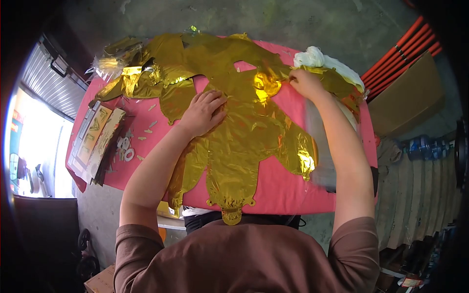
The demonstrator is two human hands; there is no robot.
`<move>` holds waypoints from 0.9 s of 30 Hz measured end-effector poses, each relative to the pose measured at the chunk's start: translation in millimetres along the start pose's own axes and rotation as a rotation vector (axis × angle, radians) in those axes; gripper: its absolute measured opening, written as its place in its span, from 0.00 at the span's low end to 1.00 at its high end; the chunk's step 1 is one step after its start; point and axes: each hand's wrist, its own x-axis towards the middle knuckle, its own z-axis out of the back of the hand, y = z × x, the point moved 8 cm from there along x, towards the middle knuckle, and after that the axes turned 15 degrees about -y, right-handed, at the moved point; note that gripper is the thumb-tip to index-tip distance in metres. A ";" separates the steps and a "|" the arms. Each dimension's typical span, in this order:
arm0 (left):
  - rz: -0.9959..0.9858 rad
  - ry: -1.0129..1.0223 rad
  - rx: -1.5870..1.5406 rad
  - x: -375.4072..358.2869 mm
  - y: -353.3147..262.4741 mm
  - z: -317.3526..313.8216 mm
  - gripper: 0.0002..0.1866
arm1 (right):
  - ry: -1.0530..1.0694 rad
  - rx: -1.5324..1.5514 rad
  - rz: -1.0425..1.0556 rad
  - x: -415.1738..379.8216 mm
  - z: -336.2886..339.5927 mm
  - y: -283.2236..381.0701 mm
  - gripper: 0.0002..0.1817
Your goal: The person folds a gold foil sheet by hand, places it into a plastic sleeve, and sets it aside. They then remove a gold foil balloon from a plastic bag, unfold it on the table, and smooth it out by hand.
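Observation:
Flat, uninflated gold foil balloons point(232, 161) lie spread and overlapping across a pink-covered table point(281, 193). My left hand point(204, 111) rests palm down on the foil left of the middle, its fingers stretched out. At the upper right, my right hand point(305, 82) has its fingers pinched at the edge of the foil, which is creased and shiny there. The fingertips of that hand are partly hidden. One rounded tab of foil hangs over the table's near edge.
A stack of printed cards or packets point(95, 141) stands at the left, beside small white scraps and a tape-like ring point(129, 155). Clear plastic wrapping point(108, 64) lies at the far left. A white plastic bag point(312, 57) sits far right, near red poles point(398, 53) and a cardboard box point(410, 95).

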 end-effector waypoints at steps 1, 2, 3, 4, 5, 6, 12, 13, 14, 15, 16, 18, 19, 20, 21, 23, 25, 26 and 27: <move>-0.002 -0.007 0.005 0.6 0.2 1.7 0.21 | 0.054 -0.045 0.094 -4.2 -10.5 10.3 0.12; -0.002 -0.005 0.005 0.9 0.3 2.8 0.21 | 0.107 -0.093 0.189 -8.5 -19.4 19.7 0.12; 0.006 0.028 0.001 0.6 0.3 1.1 0.22 | 0.149 -0.131 0.228 -13.3 -23.2 29.4 0.12; 0.014 0.061 -0.004 0.3 0.8 -1.1 0.23 | 0.149 -0.131 0.227 -15.9 -26.3 36.6 0.12; 0.015 0.058 -0.003 1.9 1.4 -1.2 0.23 | 0.103 -0.045 0.220 -15.4 -25.4 46.4 0.14; 0.013 0.058 -0.004 0.4 0.8 -1.5 0.23 | 0.062 0.045 0.209 -17.9 -26.5 57.3 0.15; 0.001 0.047 0.010 0.6 1.8 -1.9 0.23 | -0.130 -0.194 0.140 -19.5 -44.3 91.9 0.25; 0.003 0.043 0.006 -0.6 2.0 -2.3 0.23 | -0.184 -0.198 0.122 -15.0 -50.3 87.8 0.24; 0.007 0.042 0.007 -1.5 2.4 -2.6 0.23 | -0.182 -0.197 0.125 -10.6 -60.4 84.7 0.24; 0.004 0.042 0.006 -1.5 2.2 -2.7 0.23 | -0.217 -0.243 0.144 -6.9 -63.4 84.9 0.23; 0.000 0.042 0.006 -1.0 2.0 -2.3 0.24 | -0.253 -0.289 0.162 -4.2 -64.5 83.6 0.21; -0.001 0.039 0.008 0.1 2.3 -1.6 0.24 | -0.210 -0.248 0.108 2.7 -63.6 74.5 0.16; 0.001 0.042 0.006 -1.3 2.2 -2.2 0.24 | -0.159 -0.208 0.053 3.8 -63.1 70.0 0.12; 0.012 0.039 0.005 -2.7 3.1 -2.6 0.24 | -0.153 -0.209 0.063 4.2 -61.9 67.7 0.12; 0.007 0.038 0.002 -2.1 3.6 -3.3 0.23 | -0.215 0.050 -0.043 7.1 -56.1 56.0 0.10; 0.004 0.032 -0.003 -1.0 5.0 -3.4 0.23 | -0.278 0.365 -0.166 11.3 -55.1 32.8 0.08; 0.017 0.033 -0.012 -1.8 5.3 -4.5 0.23 | -0.270 0.423 -0.170 10.9 -54.7 23.8 0.08; 0.022 0.035 -0.014 -2.3 5.9 -5.0 0.23 | -0.264 0.487 -0.177 9.7 -56.7 20.5 0.09; 0.020 0.035 -0.014 -2.2 6.1 -4.6 0.23 | -0.266 0.505 -0.191 9.1 -56.7 17.8 0.12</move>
